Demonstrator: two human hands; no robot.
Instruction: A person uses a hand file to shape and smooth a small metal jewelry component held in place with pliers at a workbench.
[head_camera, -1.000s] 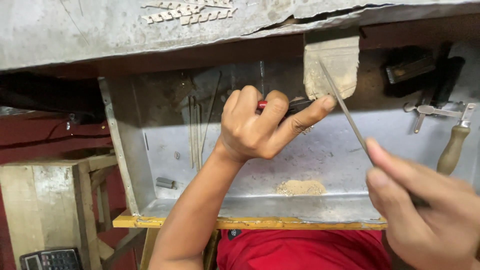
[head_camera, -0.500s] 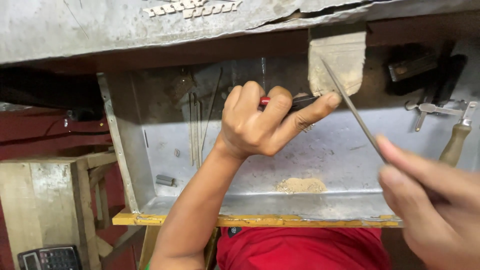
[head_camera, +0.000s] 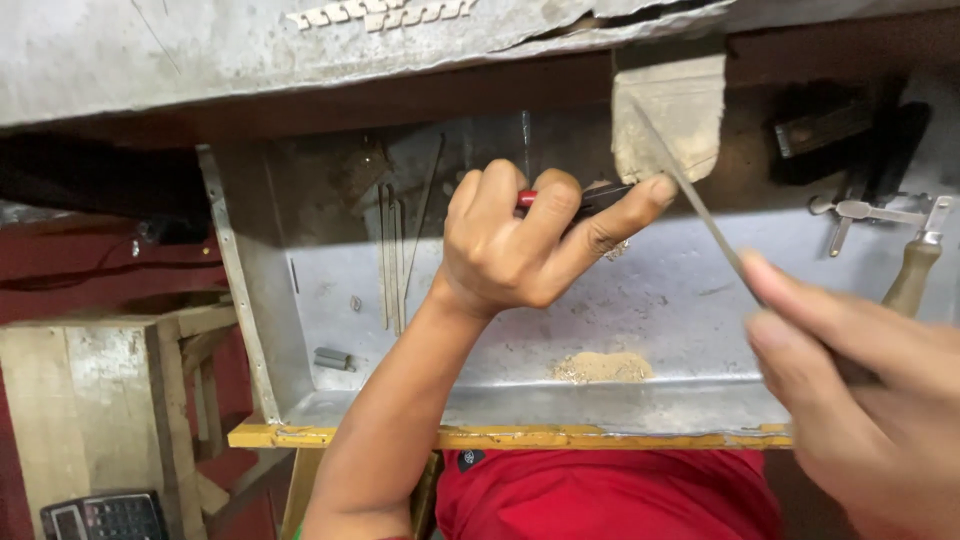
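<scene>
Over the metal tray (head_camera: 330, 410), the left hand (head_camera: 515, 250) grips a red-handled tool (head_camera: 575, 197); the right hand (head_camera: 865, 390) pinches a file (head_camera: 700, 212) just beside it.

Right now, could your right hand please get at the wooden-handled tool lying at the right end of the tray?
Probably not at once: the right hand is closed on a thin metal file. The wooden-handled tool lies just beyond it, with nothing between them.

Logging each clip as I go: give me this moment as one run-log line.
left hand: grips red-handled tool | right hand: holds thin metal file | below: metal tray, pale filings pile
</scene>
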